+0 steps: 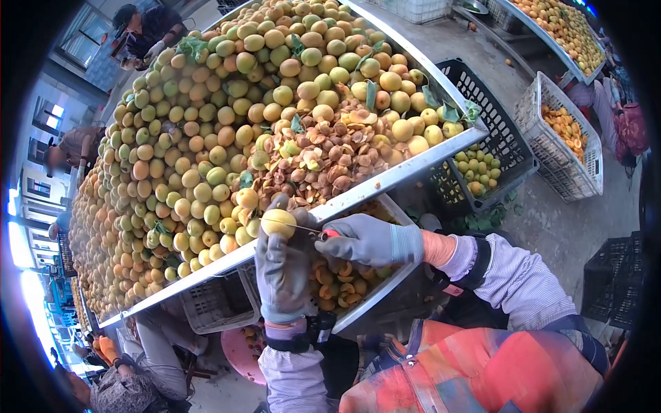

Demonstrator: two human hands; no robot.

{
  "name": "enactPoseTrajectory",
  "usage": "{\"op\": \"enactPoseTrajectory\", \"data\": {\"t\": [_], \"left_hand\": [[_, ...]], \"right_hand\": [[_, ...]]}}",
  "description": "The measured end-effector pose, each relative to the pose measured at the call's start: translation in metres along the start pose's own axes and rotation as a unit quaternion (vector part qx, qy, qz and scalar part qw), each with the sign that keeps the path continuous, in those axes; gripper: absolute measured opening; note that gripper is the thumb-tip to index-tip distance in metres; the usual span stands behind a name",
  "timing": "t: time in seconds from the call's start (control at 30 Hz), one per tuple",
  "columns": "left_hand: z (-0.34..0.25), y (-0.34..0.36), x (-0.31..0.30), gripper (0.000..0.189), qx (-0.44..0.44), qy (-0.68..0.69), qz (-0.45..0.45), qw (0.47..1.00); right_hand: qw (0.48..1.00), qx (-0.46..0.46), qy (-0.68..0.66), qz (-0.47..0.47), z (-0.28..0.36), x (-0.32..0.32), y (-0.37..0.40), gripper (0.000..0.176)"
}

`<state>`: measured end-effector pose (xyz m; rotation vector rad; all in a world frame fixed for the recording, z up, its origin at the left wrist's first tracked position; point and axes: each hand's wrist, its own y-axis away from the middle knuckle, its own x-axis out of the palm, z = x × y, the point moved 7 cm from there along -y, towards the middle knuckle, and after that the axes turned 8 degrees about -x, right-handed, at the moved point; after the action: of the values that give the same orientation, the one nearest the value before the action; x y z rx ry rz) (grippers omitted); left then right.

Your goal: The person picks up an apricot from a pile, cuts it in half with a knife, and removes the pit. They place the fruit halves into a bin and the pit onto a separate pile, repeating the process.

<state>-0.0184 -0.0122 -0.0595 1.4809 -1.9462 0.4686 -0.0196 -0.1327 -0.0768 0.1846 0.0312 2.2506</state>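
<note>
My left hand [284, 272], in a grey glove, is closed around a yellow apricot [278, 224] at the front edge of the big tray. My right hand [372, 241], gloved too, grips a small knife [331, 233] with a red handle. Its thin blade points left and reaches the apricot; whether it has cut in is too small to tell. Just beyond my hands lies a heap of brown apricot pits [337, 160] with fruit scraps. Whole apricots [213, 131] cover the rest of the tray. Below my hands, apricot halves [337, 286] lie in a metal-edged container.
The tray's metal rim [413, 171] runs in front of me. At the right stand a black crate [513, 138] with green fruit and a white crate [592, 155] with apricot pieces. A pink basin [237, 354] is on the floor. Co-workers [148, 31] are around the left side.
</note>
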Motion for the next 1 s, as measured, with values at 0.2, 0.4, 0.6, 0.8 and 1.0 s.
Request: {"op": "enactPoseTrajectory", "data": {"t": [0.2, 0.4, 0.6, 0.8, 1.0], "left_hand": [[-0.007, -0.001, -0.011, 0.058, 0.003, -0.145, -0.053, 0.988], [0.017, 0.000, 0.007, 0.063, -0.046, 0.149, 0.039, 0.987], [0.008, 0.001, 0.011, 0.058, -0.044, 0.079, 0.024, 0.996], [-0.013, 0.000, -0.003, 0.048, -0.012, -0.244, -0.062, 0.968], [0.010, -0.002, -0.003, 0.060, -0.051, 0.021, -0.010, 0.998]], "right_hand": [[0.999, 0.026, 0.010, 0.020, 0.000, -0.003, 0.003, 0.042], [1.000, 0.010, -0.018, -0.007, -0.013, 0.001, 0.001, 0.042], [0.995, 0.065, -0.062, 0.037, -0.001, 0.004, 0.008, 0.044], [0.998, 0.013, -0.054, -0.021, -0.007, -0.002, 0.005, 0.050], [0.986, 0.142, -0.065, 0.062, 0.003, 0.000, 0.017, 0.051]]}}
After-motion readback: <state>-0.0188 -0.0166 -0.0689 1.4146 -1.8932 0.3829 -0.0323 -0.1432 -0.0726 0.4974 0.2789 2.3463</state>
